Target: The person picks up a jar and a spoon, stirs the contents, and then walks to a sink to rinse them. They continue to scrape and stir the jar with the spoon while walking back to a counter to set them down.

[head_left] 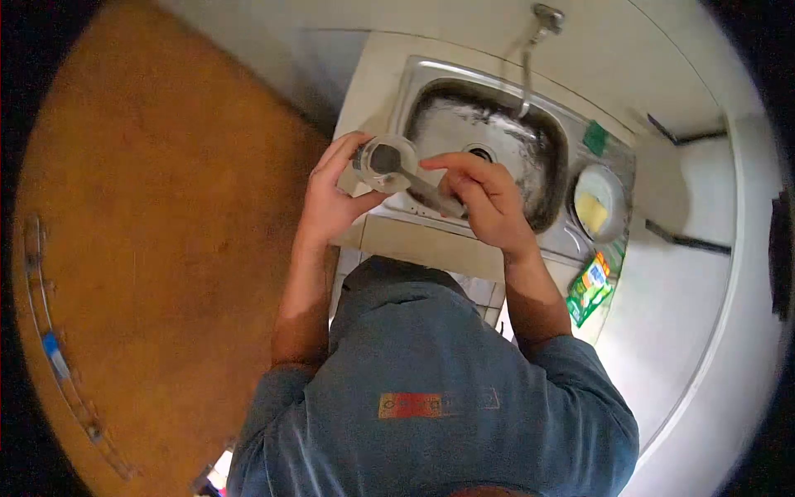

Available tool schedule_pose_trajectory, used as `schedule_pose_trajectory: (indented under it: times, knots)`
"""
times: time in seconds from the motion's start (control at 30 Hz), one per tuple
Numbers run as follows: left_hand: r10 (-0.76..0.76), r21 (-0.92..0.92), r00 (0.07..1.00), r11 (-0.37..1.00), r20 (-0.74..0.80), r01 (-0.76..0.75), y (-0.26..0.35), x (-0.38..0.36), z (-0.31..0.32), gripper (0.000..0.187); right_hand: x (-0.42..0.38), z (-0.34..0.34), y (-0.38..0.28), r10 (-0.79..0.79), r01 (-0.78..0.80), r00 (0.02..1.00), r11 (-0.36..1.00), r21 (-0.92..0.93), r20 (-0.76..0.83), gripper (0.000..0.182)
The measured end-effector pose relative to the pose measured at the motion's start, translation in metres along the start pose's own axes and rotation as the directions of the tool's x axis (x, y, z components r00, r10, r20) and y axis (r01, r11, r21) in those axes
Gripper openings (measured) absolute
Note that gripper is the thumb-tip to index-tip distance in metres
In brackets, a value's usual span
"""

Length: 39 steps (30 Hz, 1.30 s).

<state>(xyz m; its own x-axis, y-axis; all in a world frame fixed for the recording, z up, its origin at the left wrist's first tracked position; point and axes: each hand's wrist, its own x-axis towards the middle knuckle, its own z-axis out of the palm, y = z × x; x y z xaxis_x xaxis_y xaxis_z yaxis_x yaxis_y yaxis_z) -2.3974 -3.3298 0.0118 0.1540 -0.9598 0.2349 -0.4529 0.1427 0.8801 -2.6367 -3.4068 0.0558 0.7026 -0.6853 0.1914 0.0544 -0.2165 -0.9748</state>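
One glass [385, 163] gripped by left hand [330, 195]; right hand [484, 199] pinches one utensil [426, 190] inside it.

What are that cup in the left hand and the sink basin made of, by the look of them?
The cup, held in the left hand, looks like clear glass or clear plastic: its rim lets the background show through; I cannot tell which. The sink basin looks like stainless steel with a dull brushed finish: grey, with streaky bright reflections. The right hand holds a thin metal-looking utensil reaching into the cup.
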Motion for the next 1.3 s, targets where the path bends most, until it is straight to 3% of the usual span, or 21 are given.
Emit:
schedule_pose_trajectory:
  times: [0.13, 0.2, 0.23, 0.3, 0.33, 0.4, 0.43, 0.5, 0.7, 0.83, 0.93, 1.1, 1.23, 1.3]
  knots:
    - [-0.069, 0.105, 0.988, 0.991, -0.134, 0.084, 0.008, -0.042, -0.023, 0.076, 0.003, 0.04, 0.004, -0.013, 0.003, 0.987, 0.998, 0.064, 0.161, 0.031]
    - [-0.043, 0.11, 0.984, 0.992, -0.175, 0.063, 0.006, -0.061, -0.037, 0.077, 0.007, 0.064, 0.002, -0.203, 0.203, 0.963, 0.979, 0.019, 0.176, 0.026]
    - [-0.043, 0.118, 0.978, 0.991, -0.205, 0.069, 0.006, -0.071, -0.043, 0.077, 0.007, 0.077, -0.004, -0.217, 0.216, 0.955, 0.976, 0.027, 0.204, 0.026]
    - [-0.093, 0.041, 0.945, 0.993, -0.312, 0.111, 0.012, -0.093, -0.053, 0.076, 0.004, 0.098, -0.023, -0.065, 0.068, 0.994, 0.997, -0.026, 0.091, 0.023]
    - [-0.09, 0.042, 0.936, 0.993, -0.341, 0.111, 0.013, -0.105, -0.058, 0.076, 0.005, 0.105, -0.032, -0.078, 0.081, 0.99, 0.996, -0.028, 0.118, 0.023]
    - [-0.107, 0.063, 0.911, 0.988, -0.398, 0.144, 0.017, -0.127, -0.072, 0.076, 0.008, 0.118, -0.048, -0.269, 0.344, 0.92, 0.903, -0.258, 0.285, 0.025]
    - [-0.108, 0.067, 0.9, 0.986, -0.423, 0.15, 0.022, -0.138, -0.076, 0.076, 0.007, 0.122, -0.056, -0.278, 0.359, 0.91, 0.9, -0.247, 0.308, 0.025]
    - [-0.047, 0.116, 0.865, 0.986, -0.499, 0.121, 0.029, -0.161, -0.085, 0.068, 0.002, 0.134, -0.065, -0.387, 0.572, 0.787, 0.749, -0.335, 0.48, 0.027]
    - [-0.042, 0.153, 0.779, 0.973, -0.626, 0.175, 0.05, -0.247, -0.106, 0.066, -0.022, 0.195, -0.078, -0.477, 0.785, 0.546, 0.579, -0.221, 0.689, 0.041]
    - [0.009, 0.222, 0.739, 0.956, -0.673, 0.19, 0.056, -0.299, -0.117, 0.065, -0.054, 0.246, -0.095, -0.532, 0.845, 0.479, 0.494, -0.204, 0.698, 0.043]
    - [0.026, 0.272, 0.724, 0.935, -0.689, 0.226, 0.057, -0.334, -0.123, 0.065, -0.068, 0.267, -0.104, -0.492, 0.834, 0.457, 0.528, -0.163, 0.741, 0.042]
    - [-0.063, 0.131, 0.688, 0.965, -0.723, 0.227, 0.067, -0.378, -0.132, 0.065, -0.083, 0.29, -0.113, -0.52, 0.844, 0.399, 0.531, -0.08, 0.755, 0.04]
    - [-0.02, 0.174, 0.66, 0.958, -0.751, 0.227, 0.069, -0.395, -0.134, 0.065, -0.085, 0.313, -0.111, -0.561, 0.842, 0.383, 0.539, -0.027, 0.735, 0.037]
    - [-0.022, 0.203, 0.677, 0.946, -0.736, 0.252, 0.074, -0.402, -0.138, 0.066, -0.08, 0.317, -0.113, -0.512, 0.789, 0.387, 0.614, 0.011, 0.767, 0.038]
